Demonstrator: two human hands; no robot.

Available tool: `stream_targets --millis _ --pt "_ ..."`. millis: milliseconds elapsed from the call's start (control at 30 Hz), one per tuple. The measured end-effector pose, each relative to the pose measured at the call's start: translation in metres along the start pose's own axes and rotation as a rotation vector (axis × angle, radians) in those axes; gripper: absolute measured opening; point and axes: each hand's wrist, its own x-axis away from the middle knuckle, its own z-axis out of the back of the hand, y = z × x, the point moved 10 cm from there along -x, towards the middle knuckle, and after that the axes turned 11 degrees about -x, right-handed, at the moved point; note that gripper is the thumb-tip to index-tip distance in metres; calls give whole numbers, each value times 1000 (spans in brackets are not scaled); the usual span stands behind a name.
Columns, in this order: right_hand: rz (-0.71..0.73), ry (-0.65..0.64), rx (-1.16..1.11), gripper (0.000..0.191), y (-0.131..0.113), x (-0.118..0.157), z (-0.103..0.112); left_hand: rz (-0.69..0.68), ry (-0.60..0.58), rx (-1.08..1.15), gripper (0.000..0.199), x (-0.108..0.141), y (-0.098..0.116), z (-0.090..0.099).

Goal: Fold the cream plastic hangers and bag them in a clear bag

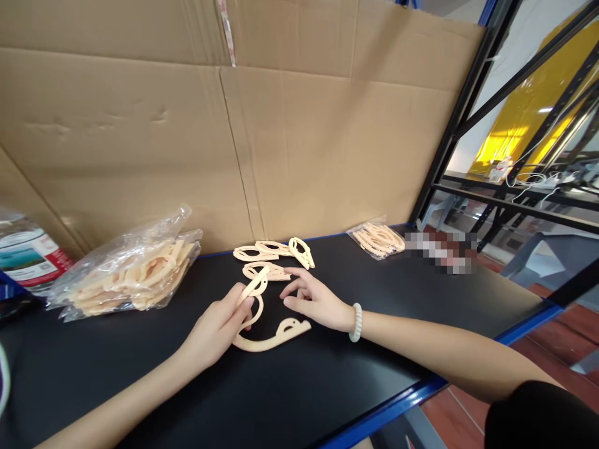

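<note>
My left hand (216,325) is closed around a cream-coloured plastic folding hanger (276,338). One curved arm of it reaches right, low over the black tabletop, and another part points up past my fingertips; my fingers hide the middle. My right hand (319,303), with a pale coiled band on its wrist, hovers just beyond the hanger with fingers apart and nothing in them. Behind my hands lie several more folded hangers: a pair (256,252) at the back, an upright-angled one (302,252) and a nearer one (262,272) close to my right fingertips.
A clear bag of hangers (135,280) lies at left, beside a labelled container (30,252). Another bagged bundle (378,238) sits at the back right. A cardboard wall (304,143) closes off the far side. The black table (374,386) has a blue edge.
</note>
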Motion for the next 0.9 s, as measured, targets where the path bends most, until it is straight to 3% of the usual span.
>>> stream_targets --millis 167,300,400,500,600,900 --pt "16 -163 150 21 -6 3 -19 78 121 88 39 12 -6 2" --pt "148 -277 311 17 -27 12 -32 157 199 224 37 18 -12 6" --pt "157 -338 318 18 -32 18 -38 219 263 322 36 19 -23 9" --pt "39 -316 293 16 -24 19 -31 217 328 445 33 19 -31 13" --pt "-39 -243 290 14 -17 17 -18 176 318 569 33 16 -30 10" --pt "-103 -201 216 20 -11 10 -2 113 256 530 35 15 -20 6"
